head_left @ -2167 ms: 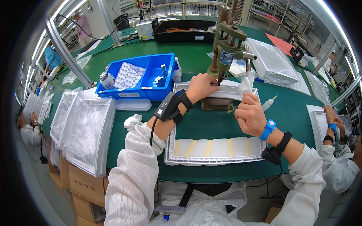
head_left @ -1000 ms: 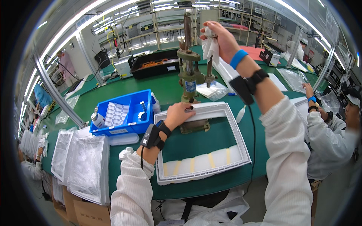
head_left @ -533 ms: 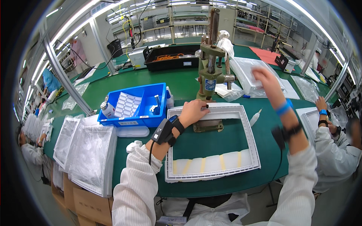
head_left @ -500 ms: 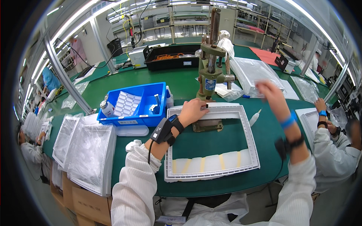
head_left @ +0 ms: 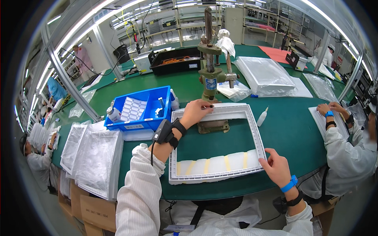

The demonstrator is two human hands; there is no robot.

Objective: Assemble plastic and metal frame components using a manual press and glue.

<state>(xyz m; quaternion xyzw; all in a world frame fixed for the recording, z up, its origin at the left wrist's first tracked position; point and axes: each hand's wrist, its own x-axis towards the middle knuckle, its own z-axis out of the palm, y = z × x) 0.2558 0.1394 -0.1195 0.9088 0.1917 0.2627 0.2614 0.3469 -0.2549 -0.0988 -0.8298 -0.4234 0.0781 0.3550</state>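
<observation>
A white rectangular plastic frame lies on the green table in front of me, its far side over the base of a green hand press. A white sheet with yellow strips runs along its near side. Over the frame's far side, the fingertips of my left hand are pinched on a small dark piece, mostly hidden. My right hand grips the frame's near right corner between thumb and fingers. To the right of the frame stands a small white squeeze bottle with a thin tip.
At the left, a blue bin holds a label sheet and bottles, beside stacked frames in clear plastic. Farther back are a black tray and a wrapped white stack. A co-worker's hands handle a white panel at the right.
My right hand has come down from above the table's right side onto the frame's near right corner. My left hand remains at the far side. The view has shifted slightly.
</observation>
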